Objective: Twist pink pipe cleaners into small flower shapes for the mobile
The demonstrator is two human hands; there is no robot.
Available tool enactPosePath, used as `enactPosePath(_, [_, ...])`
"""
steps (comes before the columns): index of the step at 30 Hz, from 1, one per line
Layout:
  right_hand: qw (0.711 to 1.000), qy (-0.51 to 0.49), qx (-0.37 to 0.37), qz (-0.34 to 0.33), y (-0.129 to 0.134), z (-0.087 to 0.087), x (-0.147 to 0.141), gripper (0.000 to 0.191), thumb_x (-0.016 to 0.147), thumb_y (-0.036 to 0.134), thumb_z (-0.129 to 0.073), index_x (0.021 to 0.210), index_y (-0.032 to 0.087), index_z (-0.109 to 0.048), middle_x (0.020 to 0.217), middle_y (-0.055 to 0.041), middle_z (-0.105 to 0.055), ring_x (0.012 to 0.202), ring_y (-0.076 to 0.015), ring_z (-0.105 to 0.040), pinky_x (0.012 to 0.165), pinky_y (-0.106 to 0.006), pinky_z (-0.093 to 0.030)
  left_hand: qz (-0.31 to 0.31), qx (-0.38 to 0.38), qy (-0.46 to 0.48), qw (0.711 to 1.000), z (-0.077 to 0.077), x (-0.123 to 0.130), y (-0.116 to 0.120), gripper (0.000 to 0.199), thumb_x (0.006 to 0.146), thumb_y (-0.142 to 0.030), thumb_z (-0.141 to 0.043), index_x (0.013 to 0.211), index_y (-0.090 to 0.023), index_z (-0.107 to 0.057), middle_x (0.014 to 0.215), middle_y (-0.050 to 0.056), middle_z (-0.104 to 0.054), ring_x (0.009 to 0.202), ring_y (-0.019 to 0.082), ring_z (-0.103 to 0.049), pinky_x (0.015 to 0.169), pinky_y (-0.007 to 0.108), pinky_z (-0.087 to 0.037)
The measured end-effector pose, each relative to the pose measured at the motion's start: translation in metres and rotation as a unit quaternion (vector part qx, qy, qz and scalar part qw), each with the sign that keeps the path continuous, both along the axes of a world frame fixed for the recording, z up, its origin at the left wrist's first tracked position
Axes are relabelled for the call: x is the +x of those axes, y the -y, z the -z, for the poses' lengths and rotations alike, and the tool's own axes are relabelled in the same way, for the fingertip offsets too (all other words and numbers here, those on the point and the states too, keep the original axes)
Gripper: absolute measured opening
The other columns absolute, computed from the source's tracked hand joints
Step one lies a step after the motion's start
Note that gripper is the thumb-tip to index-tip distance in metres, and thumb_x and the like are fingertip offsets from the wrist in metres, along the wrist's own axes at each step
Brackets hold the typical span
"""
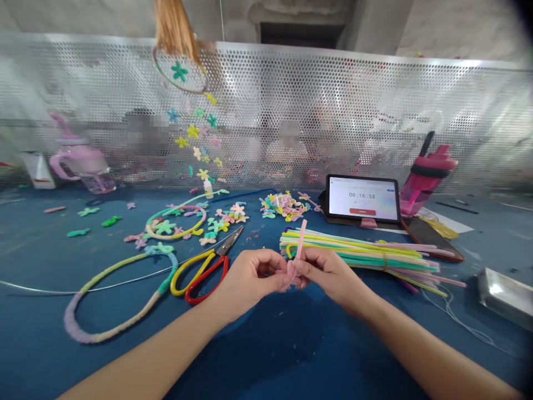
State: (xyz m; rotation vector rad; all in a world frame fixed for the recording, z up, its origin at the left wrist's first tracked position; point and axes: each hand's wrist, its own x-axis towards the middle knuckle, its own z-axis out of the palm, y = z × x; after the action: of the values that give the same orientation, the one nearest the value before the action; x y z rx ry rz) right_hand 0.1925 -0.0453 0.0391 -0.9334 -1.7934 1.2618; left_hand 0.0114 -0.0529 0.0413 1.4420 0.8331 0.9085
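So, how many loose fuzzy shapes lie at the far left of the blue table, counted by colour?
Green fuzzy pipe-cleaner shapes: 3
Pink fuzzy pipe-cleaner shape: 1
Lilac fuzzy pipe-cleaner shape: 1
Total: 5

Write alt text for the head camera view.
The left hand and right hand pinch a pink pipe cleaner over a blue work surface. Beside them lie red-and-yellow-handled scissors and a bundle of pastel pipe cleaners; behind, a tablet shows a timer.
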Motion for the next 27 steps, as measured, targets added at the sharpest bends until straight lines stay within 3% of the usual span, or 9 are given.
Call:
enactPosePath(7, [1.000,0.005,0.004,0.003,0.0017,-0.0024,-0.0013,0.030,0.081,0.044,-0.058,0.071,0.015,-0.056,0.061,0.0001,-0.057,0.053,-0.0103,-0.054,0.053,-0.021,-0.043,-0.012,0.037,-0.037,0.999,0.0021,0.0003,0.0024,0.014,0.071,-0.024,-0.069,0.075,-0.014,-0.061,0.071,0.002,-0.067,0.067,0.013,-0.062,0.061,0.022,-0.047])
enactPosePath(12, [0.998,-0.033,-0.051,0.007,0.0027,-0.0034,-0.0028,0.034,0.076,0.047,-0.062,0.069,0.014,-0.059,0.063,-0.0002,-0.056,0.055,-0.0101,-0.053,0.055,-0.022,-0.044,-0.037,0.045,-0.074,0.996,0.0006,0.0022,0.0042,0.012,0.069,-0.022,-0.068,0.073,-0.014,-0.062,0.069,0.002,-0.066,0.064,0.014,-0.062,0.057,0.022,-0.046])
enactPosePath(18, [0.992,-0.054,-0.109,0.016,0.0019,-0.0038,-0.0016,0.035,0.076,0.047,-0.062,0.067,0.013,-0.061,0.061,-0.0003,-0.057,0.055,-0.0091,-0.053,0.055,-0.020,-0.045,-0.025,0.017,-0.051,0.998,0.0026,0.0027,0.0061,0.010,0.069,-0.019,-0.067,0.074,-0.014,-0.059,0.067,0.001,-0.065,0.065,0.014,-0.063,0.060,0.022,-0.048])
enactPosePath(27, [0.996,-0.030,-0.083,0.009,-0.0040,-0.0035,0.0042,0.032,0.070,0.044,-0.069,0.067,0.013,-0.063,0.059,0.0004,-0.059,0.048,-0.0076,-0.053,0.048,-0.019,-0.044,0.002,-0.010,-0.013,1.000,0.0035,0.0032,0.0046,0.014,0.069,-0.018,-0.068,0.077,-0.014,-0.057,0.067,0.000,-0.064,0.065,0.013,-0.063,0.062,0.023,-0.049])
